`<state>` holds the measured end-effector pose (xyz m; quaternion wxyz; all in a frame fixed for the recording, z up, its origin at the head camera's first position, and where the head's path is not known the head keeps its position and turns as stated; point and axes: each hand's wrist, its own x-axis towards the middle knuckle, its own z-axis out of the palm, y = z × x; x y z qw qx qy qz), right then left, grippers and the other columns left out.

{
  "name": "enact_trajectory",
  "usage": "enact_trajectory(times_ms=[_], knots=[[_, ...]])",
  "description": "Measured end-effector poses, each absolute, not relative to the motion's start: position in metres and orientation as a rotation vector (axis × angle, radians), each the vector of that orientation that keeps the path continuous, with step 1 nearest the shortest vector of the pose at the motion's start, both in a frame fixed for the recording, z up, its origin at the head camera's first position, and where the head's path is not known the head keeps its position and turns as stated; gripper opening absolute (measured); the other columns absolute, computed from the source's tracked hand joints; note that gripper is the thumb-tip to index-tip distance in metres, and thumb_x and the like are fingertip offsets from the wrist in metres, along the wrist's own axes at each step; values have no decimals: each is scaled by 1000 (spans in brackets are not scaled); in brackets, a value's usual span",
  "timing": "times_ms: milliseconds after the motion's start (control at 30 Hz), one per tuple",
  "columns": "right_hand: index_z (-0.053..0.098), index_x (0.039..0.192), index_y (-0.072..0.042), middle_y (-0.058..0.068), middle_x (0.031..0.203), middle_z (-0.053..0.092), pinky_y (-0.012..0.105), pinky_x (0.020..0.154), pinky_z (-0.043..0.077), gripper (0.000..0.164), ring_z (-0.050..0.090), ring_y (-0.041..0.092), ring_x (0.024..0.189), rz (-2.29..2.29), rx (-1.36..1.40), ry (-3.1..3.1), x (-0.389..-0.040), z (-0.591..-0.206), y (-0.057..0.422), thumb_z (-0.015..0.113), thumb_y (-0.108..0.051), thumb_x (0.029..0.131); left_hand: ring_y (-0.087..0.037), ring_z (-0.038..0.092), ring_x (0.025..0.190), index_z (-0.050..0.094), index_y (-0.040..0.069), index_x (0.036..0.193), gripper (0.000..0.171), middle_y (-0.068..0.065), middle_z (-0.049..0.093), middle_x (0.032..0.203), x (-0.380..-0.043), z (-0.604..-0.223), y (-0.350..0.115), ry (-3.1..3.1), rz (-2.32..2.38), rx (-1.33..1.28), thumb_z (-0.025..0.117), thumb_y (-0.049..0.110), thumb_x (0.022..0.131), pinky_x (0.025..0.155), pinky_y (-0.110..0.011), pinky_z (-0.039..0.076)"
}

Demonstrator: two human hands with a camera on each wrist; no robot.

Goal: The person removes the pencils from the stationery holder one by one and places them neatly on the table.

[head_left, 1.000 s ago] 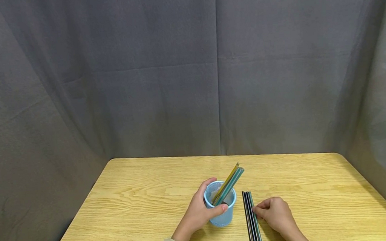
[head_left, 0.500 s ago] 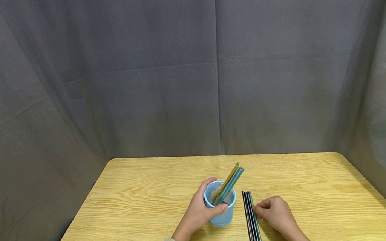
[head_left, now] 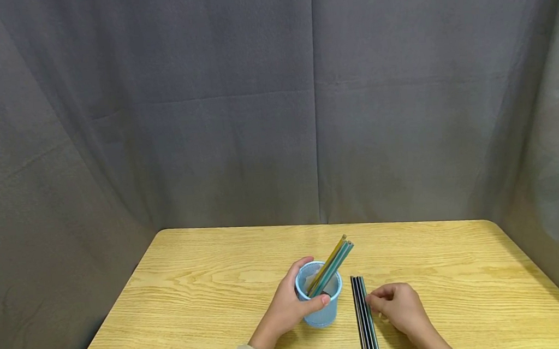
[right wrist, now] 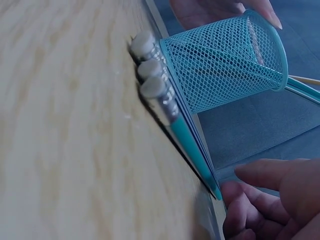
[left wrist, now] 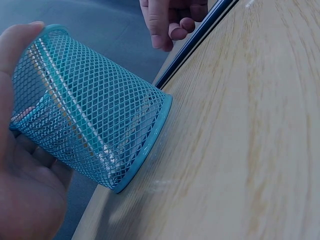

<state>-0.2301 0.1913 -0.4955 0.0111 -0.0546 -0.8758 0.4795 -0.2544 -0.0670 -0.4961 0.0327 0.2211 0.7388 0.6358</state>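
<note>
My left hand [head_left: 287, 311] grips a light blue mesh pencil cup [head_left: 322, 316] from its left side, thumb across the near side by the rim. Yellow and teal pencils [head_left: 333, 269] lean out of the cup to the right. Whether its base touches the tabletop, I cannot tell. To the right of the cup several dark pencils [head_left: 362, 321] and a teal pencil [right wrist: 187, 145] lie side by side on the table, eraser ends towards me. My right hand [head_left: 401, 310] is beside the teal pencil, fingers loosely bent. Its fingertips are at the pencil's edge, with nothing visible between thumb and forefinger.
The wooden table [head_left: 209, 289] has rounded far corners. Grey curtains [head_left: 228, 145] hang behind it and along both sides. Something pale [head_left: 309, 281] is inside the cup, too small to make out.
My right hand has risen very slightly at the pencils. My left hand, the cup and the lying pencils stay where they were.
</note>
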Motion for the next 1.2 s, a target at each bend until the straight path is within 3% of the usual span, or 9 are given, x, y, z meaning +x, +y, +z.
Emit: enact_trajectory(times_ms=[1200], knots=[[76, 93, -6, 1, 89, 70, 28, 73, 48, 10, 61, 16, 84, 1594, -99, -2636, -231, -478, 186, 75, -15, 88, -19, 57, 115, 40, 35, 145, 74, 4, 57, 128, -256, -497, -67, 2273, 1945, 673, 80, 33, 83, 96, -46, 44]])
